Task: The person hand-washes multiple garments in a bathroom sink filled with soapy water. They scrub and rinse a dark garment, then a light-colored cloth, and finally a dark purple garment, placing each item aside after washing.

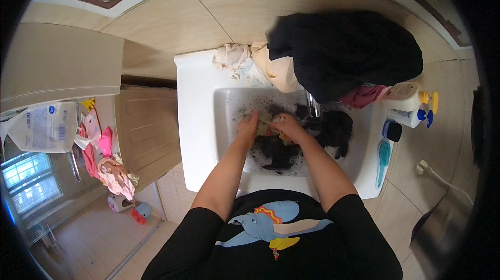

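Observation:
A white washbasin [197, 123] holds sudsy water and wet dark garments. Between my hands is a small wet cloth [265, 123], pale with some yellow and orange patches. My left hand [247, 127] grips its left side, fingers pointing away from me. My right hand [289, 125] pinches the other side, partly covering it. Just below the hands a dark garment [278, 151] floats in foam. Another soaked black garment [336, 129] lies to the right. The chrome faucet [312, 105] reaches over the water, its base hidden under cloth.
A large black garment [351, 49] is heaped over the faucet, beside beige cloth [278, 71] and a pale crumpled cloth [231, 56]. Pump bottles [399, 96] and a teal brush [383, 159] line the right rim. At left are a plastic jug [49, 127] and pink clothes [115, 174].

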